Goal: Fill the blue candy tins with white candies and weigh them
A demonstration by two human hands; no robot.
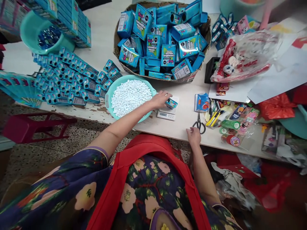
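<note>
Item: small blue carton (pixel 171 103), open-ended, lying on the white scale (pixel 167 112) beside the basin of white pellets (pixel 129 96). Your left hand (pixel 160 99) reaches across, fingers pinching it. Your right hand (pixel 193 136) rests on the bench (pixel 168 127) edge, fingers loosely curled.

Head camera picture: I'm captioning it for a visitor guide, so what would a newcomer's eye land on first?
Probably the big basket at the table's far side, heaped with blue boxes. Next, the teal bowl of small white pellets near the front edge. Beside it, the left hand touches a small blue box sitting on a scale, while the right hand rests on the table edge by the scissors.
</note>
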